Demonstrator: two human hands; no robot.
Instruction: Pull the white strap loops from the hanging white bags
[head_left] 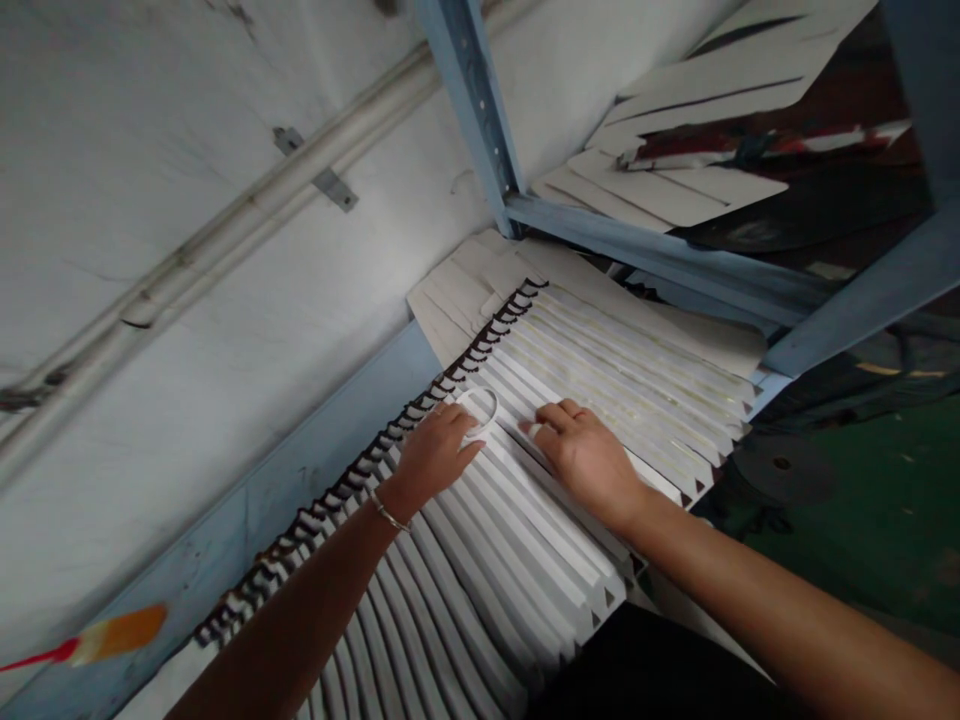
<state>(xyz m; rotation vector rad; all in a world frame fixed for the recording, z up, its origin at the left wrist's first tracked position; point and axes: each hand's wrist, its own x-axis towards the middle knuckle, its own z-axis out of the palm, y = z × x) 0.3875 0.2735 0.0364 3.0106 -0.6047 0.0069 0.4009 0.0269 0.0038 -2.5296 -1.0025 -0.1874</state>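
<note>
A long row of overlapping white strips (pixel 525 500) with dark zigzag edges lies across the bench. My left hand (pixel 435 450), with a bracelet at the wrist, has its fingers closed at the edge of a white ring (pixel 491 425), which looks like a tape roll. To the right, my right hand (pixel 574 445) rests on the strips with its fingers curled together; what is under the fingertips, if anything, is hidden. Beyond it, the farther strips (pixel 622 370) carry thin yellowish lines.
A blue metal frame (pixel 480 110) rises behind the strips, with cardboard pieces (pixel 675 190) on its shelf. More cardboard (pixel 457 300) lies against the wall. An orange-and-red brush-like object (pixel 120 635) is at lower left. Pipes (pixel 247 210) run along the wall.
</note>
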